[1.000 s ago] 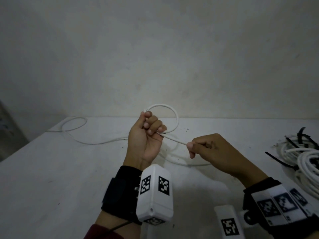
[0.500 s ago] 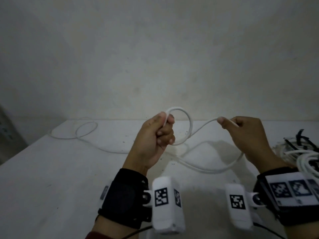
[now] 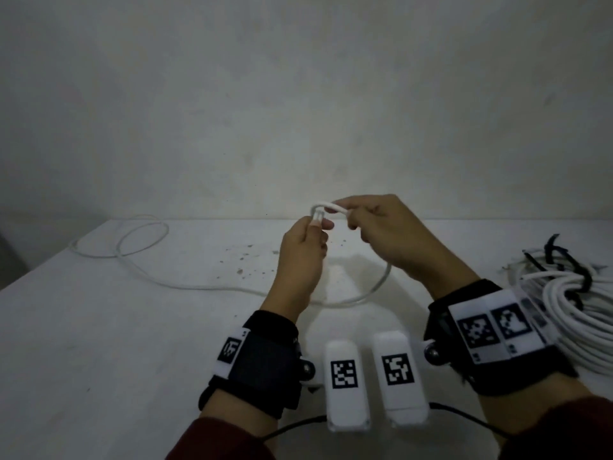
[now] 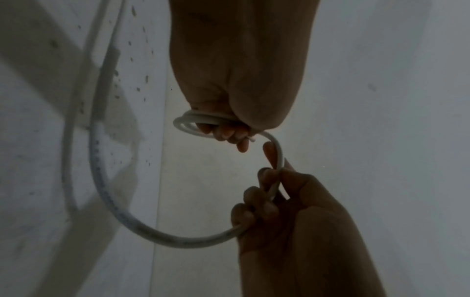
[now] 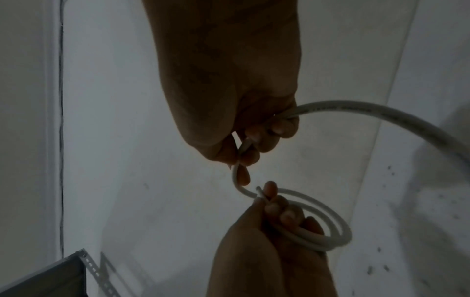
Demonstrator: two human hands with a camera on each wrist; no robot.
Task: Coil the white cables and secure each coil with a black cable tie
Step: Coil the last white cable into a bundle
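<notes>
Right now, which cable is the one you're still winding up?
Look at the white table, near the middle. It is the white cable running from the far left corner up into the left hand and right hand. Unlike the bundle at the right, it has no black tie.

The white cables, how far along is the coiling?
Done: a pile of coiled cables with black cable ties lies on the table. In hand: the left hand holds a small coil; the right hand feeds white cable. Left: the slack on the table, then a tie.
</notes>
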